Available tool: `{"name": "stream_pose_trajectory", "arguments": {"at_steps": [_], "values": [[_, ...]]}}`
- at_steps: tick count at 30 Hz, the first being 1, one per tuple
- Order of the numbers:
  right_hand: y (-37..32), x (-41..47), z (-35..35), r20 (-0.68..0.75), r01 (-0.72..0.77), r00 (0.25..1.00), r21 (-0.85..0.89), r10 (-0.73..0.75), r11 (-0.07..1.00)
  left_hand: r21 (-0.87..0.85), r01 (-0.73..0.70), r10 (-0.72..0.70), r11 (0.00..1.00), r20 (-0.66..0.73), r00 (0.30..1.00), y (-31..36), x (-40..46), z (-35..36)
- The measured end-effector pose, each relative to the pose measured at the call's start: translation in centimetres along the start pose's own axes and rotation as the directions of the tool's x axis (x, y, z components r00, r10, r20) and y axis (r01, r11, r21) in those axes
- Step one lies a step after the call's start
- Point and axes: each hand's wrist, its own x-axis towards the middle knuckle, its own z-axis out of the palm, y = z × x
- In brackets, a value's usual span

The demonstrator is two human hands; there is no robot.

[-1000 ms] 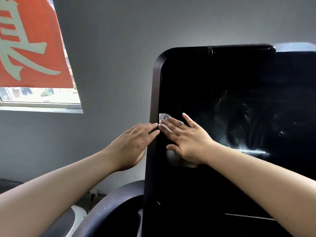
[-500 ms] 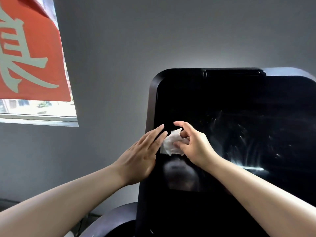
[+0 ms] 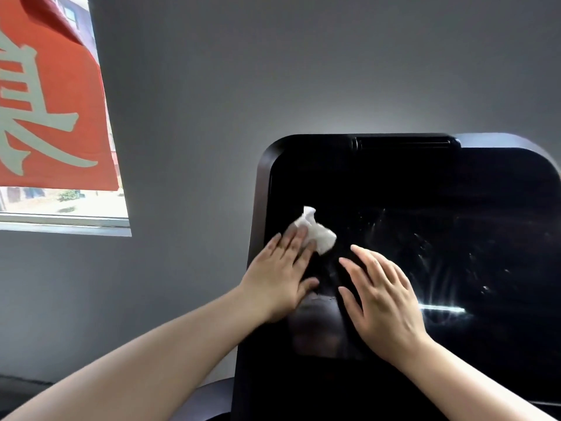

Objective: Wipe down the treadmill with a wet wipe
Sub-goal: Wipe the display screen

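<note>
Presently listed, largest first. Treadmill console screen (image 3: 425,208): black, glossy, upright and leaning slightly back, rounded corners, smear marks and a bright reflected streak across its right half; its lower edge and right side are cut off by the frame. Grey wall (image 3: 303,71) behind. Window (image 3: 63,205) at far left, mostly covered by a red banner (image 3: 54,117) with pale lettering.

Left hand (image 3: 280,278): flat, fingers straight and together, pressing on the wet wipe (image 3: 315,232) near the screen's left border; no curled grip. Right hand (image 3: 382,296): fingers spread and relaxed, holding nothing, just beside the left; whether it touches the glass cannot be told.

Wet wipe: white, crumpled, lying up and slightly right of the left fingertips, long axis running diagonally from upper left to lower right. Part of it is hidden under the fingers. The left hand is nearer; unwiped smears lie to the right, so the stroke likely runs that way.
</note>
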Motion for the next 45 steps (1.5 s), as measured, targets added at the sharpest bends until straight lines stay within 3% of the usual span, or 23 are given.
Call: {"name": "stream_pose_trajectory", "arguments": {"at_steps": [3,6,8,10,12,14,18,24,29,31,36,45], "values": [[0.6,-0.3,-0.1,0.112,-0.056,0.992,-0.081,0.065,0.995,-0.071,0.169,-0.166,0.983,0.039,0.985,-1.3,3.5,-2.1],[1.2,-0.4,-0.1,0.218,-0.094,0.968,-0.154,0.127,0.984,-0.159,0.222,-0.217,0.962,0.05,0.975,-1.6,4.7,-2.7],[1.7,-0.5,0.0,0.252,-0.104,0.956,-0.181,0.149,0.978,-0.178,0.147,-0.141,0.973,0.049,0.989,-0.4,2.9,-2.3],[1.9,-0.5,0.0,0.271,-0.101,0.951,-0.188,0.15,0.977,-0.175,-0.015,0.013,0.984,-0.013,1.0,1.7,-0.7,-1.5],[2.0,-0.6,0.0,0.265,-0.091,0.954,-0.18,0.138,0.979,-0.134,-0.13,0.133,0.982,0.008,0.991,3.2,-4.0,-0.2],[2.2,-0.5,0.0,0.251,-0.085,0.959,-0.179,0.129,0.98,-0.112,-0.15,0.158,0.982,0.066,0.985,3.2,-4.9,1.1],[2.5,-0.3,-0.1,0.227,-0.065,0.968,-0.192,0.109,0.979,-0.15,0.005,-0.015,0.989,-0.065,0.998,2.3,0.7,-1.3],[2.5,0.2,-0.5,0.22,-0.054,0.971,-0.2,0.099,0.978,-0.277,0.241,-0.236,0.93,0.051,0.97,-1.6,10.2,-4.3],[2.5,0.6,-0.9,0.23,-0.056,0.968,-0.198,0.102,0.979,-0.289,0.16,-0.163,0.944,0.016,0.987,-1.6,8.1,-4.1],[2.5,0.7,-0.9,0.233,-0.06,0.967,-0.193,0.105,0.979,-0.229,0.092,-0.09,0.969,0.02,0.996,-0.6,4.5,-2.7],[2.4,0.6,-0.6,0.222,-0.077,0.968,-0.168,0.114,0.983,-0.272,-0.071,0.047,0.96,-0.095,0.994,1.8,-4.7,0.0],[2.4,0.5,-0.5,0.208,-0.077,0.972,-0.158,0.11,0.984,-0.18,0.052,-0.066,0.982,-0.075,0.995,3.3,-3.2,0.6]]}}
